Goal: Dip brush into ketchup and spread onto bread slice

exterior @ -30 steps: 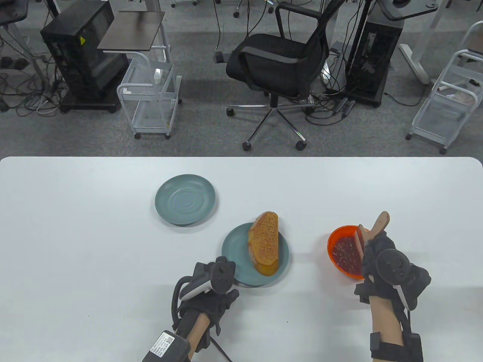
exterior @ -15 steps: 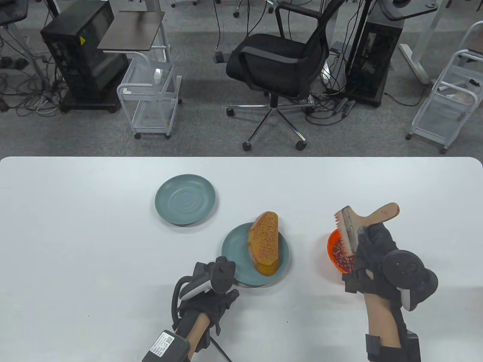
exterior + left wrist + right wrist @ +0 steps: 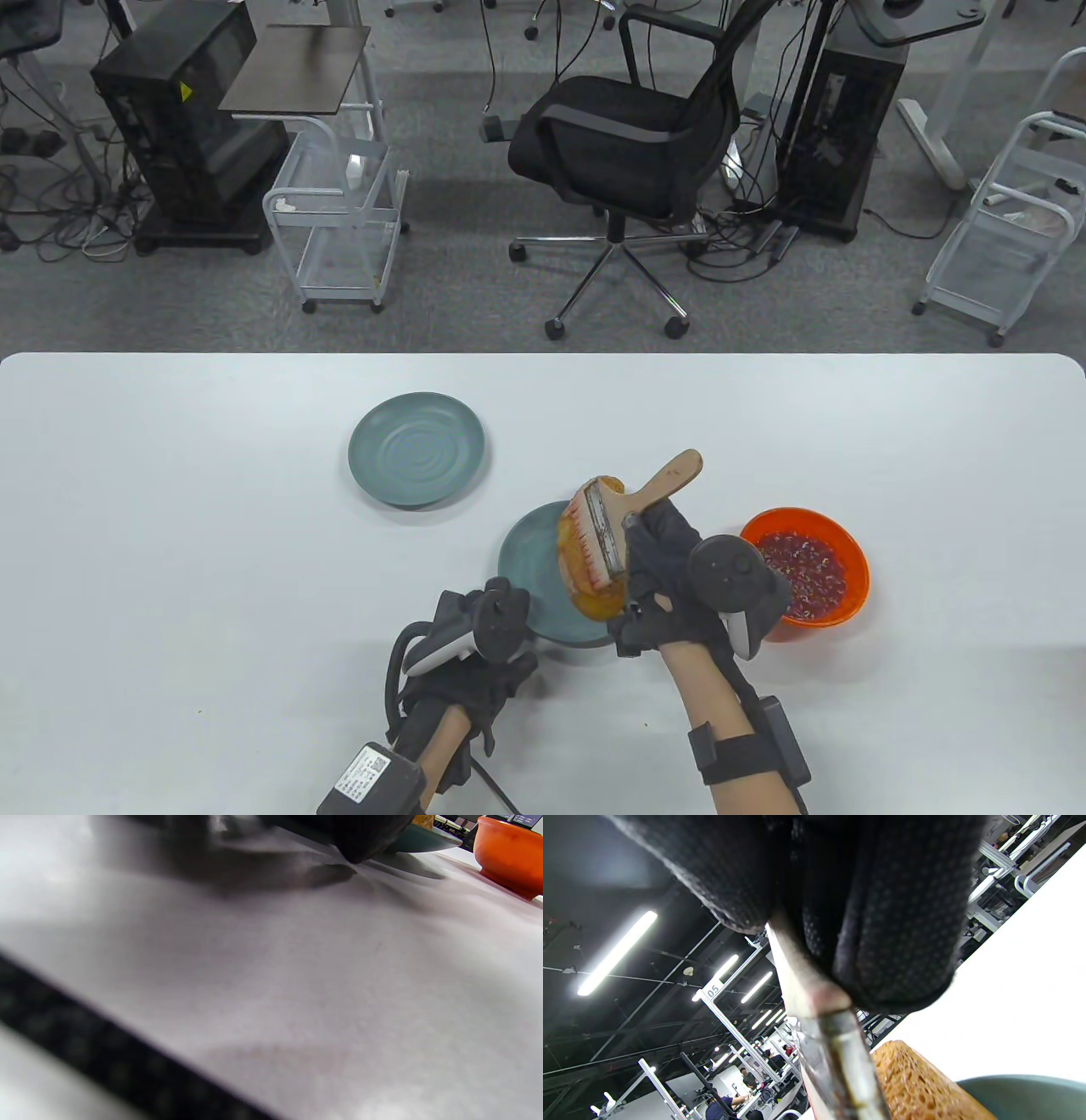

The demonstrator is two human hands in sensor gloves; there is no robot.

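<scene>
The right hand [image 3: 670, 577] has its knitted black fingers [image 3: 895, 921] wrapped around the wooden handle of a wide flat brush [image 3: 607, 531], its red-stained bristles over the porous golden bread slice [image 3: 585, 586] on a round teal plate [image 3: 530, 564]. The glossy orange ketchup bowl [image 3: 840, 586] sits just right of it. The left hand [image 3: 475, 654] rests on the smooth white counter [image 3: 212, 594] by the plate; its fingers look curled, though the blur leaves this uncertain. A black office chair [image 3: 628, 144] stands on grey carpet beyond.

A white overhead frame [image 3: 712, 995] in the right wrist view bears the number "05"; nothing else is legible.
</scene>
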